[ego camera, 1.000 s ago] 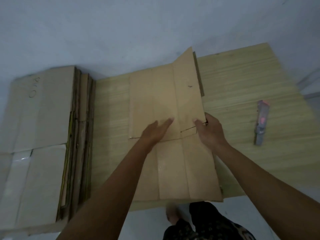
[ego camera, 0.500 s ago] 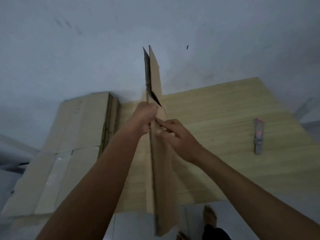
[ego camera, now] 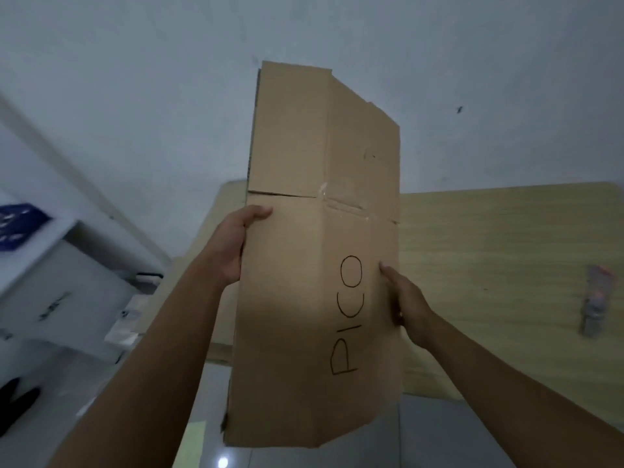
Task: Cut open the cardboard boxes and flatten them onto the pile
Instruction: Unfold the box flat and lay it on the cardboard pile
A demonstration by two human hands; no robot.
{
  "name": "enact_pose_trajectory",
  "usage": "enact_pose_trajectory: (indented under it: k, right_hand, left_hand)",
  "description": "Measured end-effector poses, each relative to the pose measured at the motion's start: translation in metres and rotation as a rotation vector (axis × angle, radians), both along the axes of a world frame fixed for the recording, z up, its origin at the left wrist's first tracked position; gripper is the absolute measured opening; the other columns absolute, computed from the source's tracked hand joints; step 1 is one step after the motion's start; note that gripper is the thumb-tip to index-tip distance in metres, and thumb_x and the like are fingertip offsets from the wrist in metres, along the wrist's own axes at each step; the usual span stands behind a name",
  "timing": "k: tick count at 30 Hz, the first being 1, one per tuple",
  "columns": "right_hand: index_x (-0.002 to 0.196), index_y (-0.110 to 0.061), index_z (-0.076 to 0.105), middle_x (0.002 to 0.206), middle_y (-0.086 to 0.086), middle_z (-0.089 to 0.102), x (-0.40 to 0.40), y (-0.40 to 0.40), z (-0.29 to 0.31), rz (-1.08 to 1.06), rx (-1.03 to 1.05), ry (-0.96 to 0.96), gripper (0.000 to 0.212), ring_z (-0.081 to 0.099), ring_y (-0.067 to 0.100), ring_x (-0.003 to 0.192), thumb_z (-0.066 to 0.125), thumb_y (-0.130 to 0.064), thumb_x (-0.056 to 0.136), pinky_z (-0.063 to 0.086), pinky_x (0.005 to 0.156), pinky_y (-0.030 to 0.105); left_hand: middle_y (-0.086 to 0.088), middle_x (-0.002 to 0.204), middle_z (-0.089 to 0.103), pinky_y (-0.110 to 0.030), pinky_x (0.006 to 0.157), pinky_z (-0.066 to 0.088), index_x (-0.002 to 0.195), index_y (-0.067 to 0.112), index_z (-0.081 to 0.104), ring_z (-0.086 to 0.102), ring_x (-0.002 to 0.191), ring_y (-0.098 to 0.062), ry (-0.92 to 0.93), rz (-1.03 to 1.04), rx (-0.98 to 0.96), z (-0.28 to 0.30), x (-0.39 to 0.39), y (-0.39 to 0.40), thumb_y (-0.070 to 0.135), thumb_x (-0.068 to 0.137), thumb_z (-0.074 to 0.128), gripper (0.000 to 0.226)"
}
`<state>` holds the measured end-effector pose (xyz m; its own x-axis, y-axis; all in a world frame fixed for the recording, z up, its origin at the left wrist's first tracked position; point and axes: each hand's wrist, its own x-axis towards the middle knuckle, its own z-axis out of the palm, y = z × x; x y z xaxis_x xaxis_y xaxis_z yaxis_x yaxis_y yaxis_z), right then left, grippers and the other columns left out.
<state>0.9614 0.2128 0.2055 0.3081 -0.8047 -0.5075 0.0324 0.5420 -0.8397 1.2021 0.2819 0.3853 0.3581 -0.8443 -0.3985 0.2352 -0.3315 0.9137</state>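
Note:
A flattened brown cardboard box [ego camera: 304,298] with "PICO" handwritten on it is held up off the table, its broad face toward me. My left hand [ego camera: 233,244] grips its left edge, thumb over the front. My right hand [ego camera: 405,298] holds the right edge, with the thumb on the front face. The pile of flattened boxes is hidden behind the raised cardboard and my left arm.
A light wooden table [ego camera: 489,251] lies behind and to the right. A utility knife [ego camera: 594,298] rests on it near the right edge. A white cabinet [ego camera: 64,292] stands at the left on the floor. A pale wall fills the background.
The cardboard lay flat on the table, was tipped up on edge, and is now lifted with its marked face toward me. My view has swung to the left.

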Motion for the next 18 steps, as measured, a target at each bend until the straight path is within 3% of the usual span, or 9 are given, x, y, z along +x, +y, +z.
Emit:
enact_pose_trajectory:
  k: [2, 4, 9, 16, 18]
  right_hand:
    - [0.098, -0.022, 0.07, 0.098, -0.004, 0.073, 0.01, 0.0, -0.001, -0.029, -0.011, -0.014, 0.027, 0.067, 0.011, 0.087, 0.068, -0.048, 0.091, 0.052, 0.069, 0.03]
    - [0.1, -0.017, 0.073, 0.093, 0.002, 0.077, 0.022, -0.001, 0.001, -0.051, -0.029, -0.016, 0.026, 0.071, 0.015, 0.079, 0.072, -0.041, 0.09, 0.054, 0.062, 0.026]
    - [0.11, -0.017, 0.068, 0.105, 0.005, 0.074, 0.083, -0.015, 0.0, -0.028, -0.083, 0.097, 0.035, 0.07, 0.023, 0.093, 0.074, -0.043, 0.088, 0.056, 0.079, 0.037]
    - [0.114, -0.014, 0.063, 0.104, 0.003, 0.07, 0.212, -0.032, -0.015, -0.093, -0.138, 0.231, 0.034, 0.066, 0.023, 0.092, 0.075, -0.034, 0.089, 0.052, 0.078, 0.032]
    - [0.113, -0.011, 0.064, 0.105, 0.007, 0.071, 0.246, -0.028, -0.023, -0.16, -0.114, 0.273, 0.034, 0.066, 0.023, 0.089, 0.076, -0.03, 0.088, 0.051, 0.072, 0.029]
  left_hand:
    - [-0.012, 0.104, 0.075, -0.037, 0.077, 0.061, 0.115, 0.008, 0.072, 0.073, 0.086, -0.025, -0.055, 0.05, -0.007, -0.002, 0.022, 0.008, 0.025, 0.096, 0.059, 0.028]
    - [-0.012, 0.104, 0.076, -0.034, 0.068, 0.061, 0.118, 0.008, 0.069, 0.074, 0.083, -0.023, -0.182, 0.122, 0.01, -0.007, 0.051, 0.011, 0.025, 0.096, 0.063, 0.029]
    - [-0.012, 0.105, 0.075, -0.033, 0.064, 0.059, 0.121, 0.012, 0.069, 0.073, 0.09, -0.028, -0.273, 0.22, 0.095, -0.045, 0.136, 0.014, 0.026, 0.097, 0.066, 0.028]
    - [-0.01, 0.115, 0.071, -0.034, 0.078, 0.055, 0.126, 0.009, 0.068, 0.068, 0.099, -0.026, -0.366, 0.262, 0.169, -0.111, 0.278, -0.003, 0.033, 0.094, 0.07, 0.039]
    - [-0.01, 0.118, 0.069, -0.036, 0.084, 0.053, 0.128, 0.007, 0.066, 0.065, 0.102, -0.026, -0.417, 0.236, 0.218, -0.128, 0.309, -0.009, 0.035, 0.093, 0.072, 0.044]
